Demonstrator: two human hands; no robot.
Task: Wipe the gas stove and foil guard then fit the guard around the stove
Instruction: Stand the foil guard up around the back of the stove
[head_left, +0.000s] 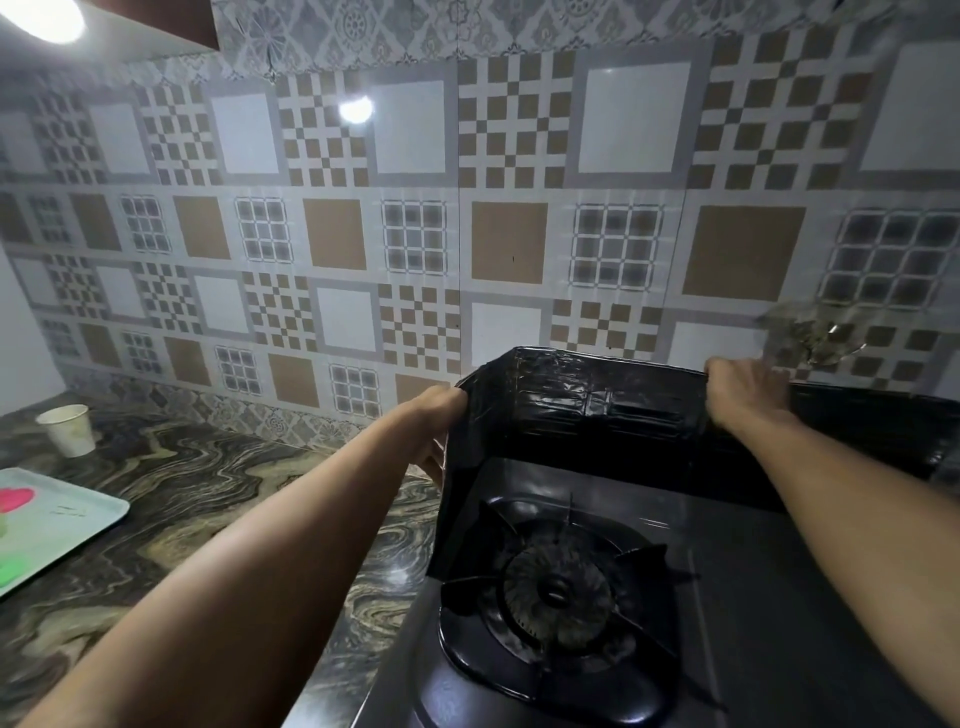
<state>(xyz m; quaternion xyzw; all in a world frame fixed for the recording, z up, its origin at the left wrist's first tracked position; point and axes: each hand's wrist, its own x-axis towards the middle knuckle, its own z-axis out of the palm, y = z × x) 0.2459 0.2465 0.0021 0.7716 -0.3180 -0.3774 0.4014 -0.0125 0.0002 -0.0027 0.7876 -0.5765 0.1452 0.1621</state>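
The single head-worn camera looked forward and slightly down, close over the gas stove (597, 597), facing the tiled wall (467, 208) squarely.

Glossy crinkled black foil guard (597, 410), dark matt stove top (753, 597), polished veined stone counter (208, 493), glazed wall tiles (509, 244)

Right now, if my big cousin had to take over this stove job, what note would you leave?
Left hand: grips the foil guard at its left fold.
Right hand: grips the guard's top edge further right.
Guard: dark, upright, along the back and left of the gas stove, close behind the burner; its right end runs out of clear view.
Done: guard is roughly in place. Whether wiping is finished, I cannot tell; no cloth shows.
Left: settle the panels snugly around the stove, then let go.
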